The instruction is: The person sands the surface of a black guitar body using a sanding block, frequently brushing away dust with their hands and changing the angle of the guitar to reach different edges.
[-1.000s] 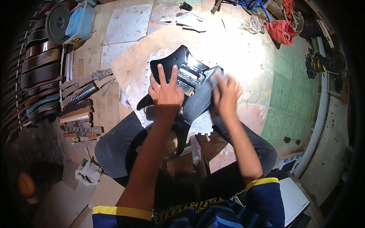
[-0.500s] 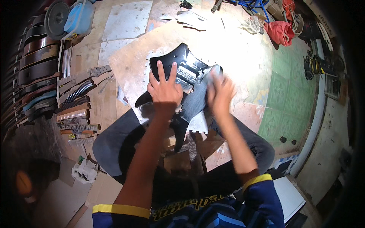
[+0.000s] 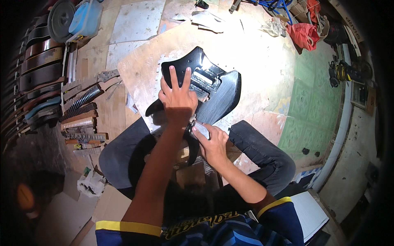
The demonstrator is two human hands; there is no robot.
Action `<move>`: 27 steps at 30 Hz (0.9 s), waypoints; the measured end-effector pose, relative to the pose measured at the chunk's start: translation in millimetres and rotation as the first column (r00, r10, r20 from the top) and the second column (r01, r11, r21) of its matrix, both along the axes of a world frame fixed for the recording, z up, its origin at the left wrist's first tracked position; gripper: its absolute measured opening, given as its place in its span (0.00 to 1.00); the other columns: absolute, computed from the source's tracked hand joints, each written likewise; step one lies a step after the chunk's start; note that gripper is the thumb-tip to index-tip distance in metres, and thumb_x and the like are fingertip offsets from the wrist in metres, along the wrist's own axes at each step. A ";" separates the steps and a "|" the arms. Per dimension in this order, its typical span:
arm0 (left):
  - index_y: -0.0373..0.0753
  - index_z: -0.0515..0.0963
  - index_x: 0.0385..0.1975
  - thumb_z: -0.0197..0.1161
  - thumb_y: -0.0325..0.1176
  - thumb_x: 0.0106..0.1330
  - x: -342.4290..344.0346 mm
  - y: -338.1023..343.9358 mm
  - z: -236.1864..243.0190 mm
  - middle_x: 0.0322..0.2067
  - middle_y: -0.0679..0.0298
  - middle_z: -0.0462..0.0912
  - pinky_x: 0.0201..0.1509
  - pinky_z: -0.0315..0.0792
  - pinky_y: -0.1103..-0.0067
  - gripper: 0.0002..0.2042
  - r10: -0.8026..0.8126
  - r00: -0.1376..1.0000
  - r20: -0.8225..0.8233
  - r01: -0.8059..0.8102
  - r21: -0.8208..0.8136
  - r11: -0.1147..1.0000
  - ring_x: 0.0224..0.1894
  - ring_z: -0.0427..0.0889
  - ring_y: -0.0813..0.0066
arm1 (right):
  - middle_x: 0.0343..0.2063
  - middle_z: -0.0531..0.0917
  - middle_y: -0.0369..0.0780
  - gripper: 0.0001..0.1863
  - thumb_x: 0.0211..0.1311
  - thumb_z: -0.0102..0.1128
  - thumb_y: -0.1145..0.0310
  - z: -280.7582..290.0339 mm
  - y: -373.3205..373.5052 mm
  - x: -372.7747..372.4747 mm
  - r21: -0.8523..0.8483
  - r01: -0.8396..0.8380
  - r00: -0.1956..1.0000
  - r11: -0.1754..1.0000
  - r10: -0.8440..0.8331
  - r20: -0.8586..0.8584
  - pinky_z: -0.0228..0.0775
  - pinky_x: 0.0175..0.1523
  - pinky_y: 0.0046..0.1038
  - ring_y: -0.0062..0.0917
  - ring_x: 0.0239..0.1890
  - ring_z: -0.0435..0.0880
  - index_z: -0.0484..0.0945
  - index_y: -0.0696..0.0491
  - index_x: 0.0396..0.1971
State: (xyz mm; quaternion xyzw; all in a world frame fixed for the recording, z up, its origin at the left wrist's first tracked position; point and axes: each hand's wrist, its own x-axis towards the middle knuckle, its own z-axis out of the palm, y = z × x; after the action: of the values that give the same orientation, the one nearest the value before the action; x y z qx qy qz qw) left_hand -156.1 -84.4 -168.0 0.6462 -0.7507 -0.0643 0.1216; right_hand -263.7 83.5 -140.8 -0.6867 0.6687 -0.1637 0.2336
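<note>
Guitar body (image 3: pixel 223 92), black and sharply horned, is lying flat on a pale plywood board (image 3: pixel 139 78) on the floor, its near end reaching toward the seated person's knees. The left hand (image 3: pixel 177 98) is pressing down on its middle with fingers spread flat, pinning it rather than gripping it. The right hand (image 3: pixel 213 143) is curled closed around a small grey sanding block (image 3: pixel 201 130), working at the narrow lower end close to the lap.

Judging by the surface, the rubbing-down looks well along but not finished: the wing to the right is showing a dull, streaky, matte grey sheen, as a scuffed finish does, while the upper horn near the fingertips is looking darker and glossier. The pickup cavity (image 3: pixel 205 80) in the centre is sitting open, pale and rectangular, with no hardware, strings or neck fitted, so assembly appears to lie entirely ahead.

The board is worn raw wood with a light dusty outline around the body. To the left, a row of guitar necks (image 3: pixel 82 106) is lying side by side, some with ribbed, fretted faces, others bare timber. Beyond them, rounded brown acoustic bodies (image 3: pixel 39 61) are stacking along the edge. The floor at right is turning to green patterned tile (image 3: pixel 312 94).
</note>
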 end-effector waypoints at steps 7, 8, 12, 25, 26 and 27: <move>0.61 0.67 0.73 0.59 0.36 0.59 0.0 -3.1 -1.3 0.76 0.52 0.56 0.63 0.63 0.48 0.36 -0.003 1.000 0.012 0.003 -0.020 1.000 0.67 0.63 0.36 | 0.57 0.75 0.54 0.26 0.64 0.62 0.71 2.1 -146.8 -83.5 -0.246 0.290 0.945 0.925 -0.317 -0.078 0.62 0.59 0.52 0.50 0.57 0.73 0.78 0.40 0.63; 0.59 0.69 0.71 0.60 0.37 0.58 0.3 -2.6 -1.5 0.76 0.51 0.57 0.61 0.64 0.49 0.35 -0.007 1.000 0.021 0.008 -0.032 0.999 0.66 0.64 0.35 | 0.56 0.75 0.54 0.25 0.64 0.63 0.70 -3.1 -134.4 -72.1 -0.237 0.333 0.931 0.913 -0.359 -0.073 0.62 0.59 0.52 0.50 0.57 0.73 0.78 0.41 0.63; 0.59 0.69 0.72 0.60 0.37 0.58 1.6 -0.6 -3.1 0.76 0.50 0.57 0.60 0.65 0.49 0.35 -0.013 1.000 -0.005 0.013 -0.038 0.999 0.66 0.64 0.35 | 0.56 0.77 0.52 0.22 0.63 0.66 0.65 -0.9 2.0 0.4 -0.005 0.001 0.999 1.000 0.000 0.048 0.61 0.59 0.55 0.47 0.58 0.75 0.81 0.38 0.58; 0.57 0.70 0.71 0.60 0.35 0.57 1.3 -2.3 -1.8 0.76 0.48 0.57 0.60 0.64 0.50 0.35 -0.012 0.999 0.041 0.015 -0.071 0.997 0.66 0.65 0.35 | 0.55 0.79 0.46 0.25 0.58 0.66 0.70 0.3 -11.0 -14.5 -0.050 -0.056 0.998 0.997 0.054 -0.043 0.63 0.57 0.47 0.45 0.58 0.76 0.82 0.31 0.56; 0.57 0.70 0.71 0.60 0.35 0.57 1.8 -3.4 -1.0 0.76 0.48 0.57 0.60 0.64 0.50 0.35 -0.016 0.999 0.042 0.019 -0.068 0.998 0.66 0.65 0.35 | 0.53 0.79 0.46 0.23 0.62 0.64 0.69 2.0 -28.9 -32.0 -0.073 -0.125 0.991 0.990 0.120 -0.062 0.65 0.55 0.48 0.45 0.57 0.77 0.82 0.32 0.57; 0.57 0.70 0.71 0.60 0.35 0.57 1.8 -5.2 0.8 0.76 0.48 0.57 0.60 0.64 0.50 0.35 -0.015 0.999 0.031 0.017 -0.066 0.998 0.66 0.65 0.35 | 0.54 0.79 0.48 0.24 0.63 0.63 0.71 -3.4 -54.7 -48.9 -0.079 -0.060 0.983 0.995 0.046 -0.179 0.66 0.57 0.48 0.47 0.57 0.76 0.81 0.34 0.58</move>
State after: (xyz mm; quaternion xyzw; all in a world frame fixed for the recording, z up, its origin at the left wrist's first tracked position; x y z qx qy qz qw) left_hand -154.3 -89.6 -167.2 0.6366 -0.7594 -0.0306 0.1308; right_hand -312.6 28.9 -144.2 -0.7252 0.6608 -0.1237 0.1487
